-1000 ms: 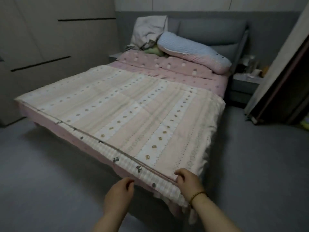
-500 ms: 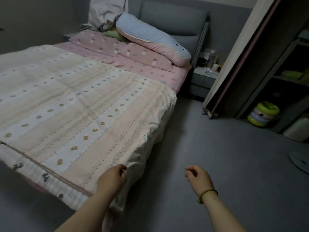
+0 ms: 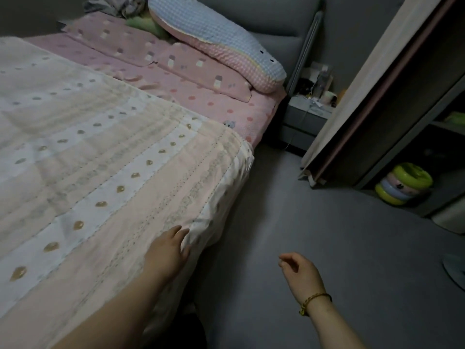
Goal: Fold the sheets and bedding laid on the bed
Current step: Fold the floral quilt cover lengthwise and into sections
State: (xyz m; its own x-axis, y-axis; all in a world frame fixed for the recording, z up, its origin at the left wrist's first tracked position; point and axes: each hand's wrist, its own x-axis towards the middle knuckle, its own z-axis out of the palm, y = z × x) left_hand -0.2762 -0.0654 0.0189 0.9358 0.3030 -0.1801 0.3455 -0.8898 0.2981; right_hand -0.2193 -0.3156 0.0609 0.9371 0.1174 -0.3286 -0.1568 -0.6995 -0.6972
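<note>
Quilt (image 3: 100, 159) lies spread flat over the bed (image 3: 271, 18), from its foot end to just short of the pillows (image 3: 201, 64). Its long edge droops over the bed's side. Beyond it, toward the head of the bed, the pink sheet (image 3: 221, 104) is bare.

A second ago both hands pinched the quilt's hem at the foot corner of the bed. Both have let go, and the view has swung round that corner to the bed's side. The left hand (image 3: 167, 250) has gone from curled at the corner to lying flat on the quilt, fingers straight, right at the bed's side edge. The right hand (image 3: 300, 272) hangs off the bed, over the floor (image 3: 302, 197) beside it, with fingers loosely curled and nothing in them.

The quilt shows no new fold. Squaring up at the foot end seems finished, and the likely next hold is on this side edge, to carry it across the bed. Most of the folding still looks undone.
</note>
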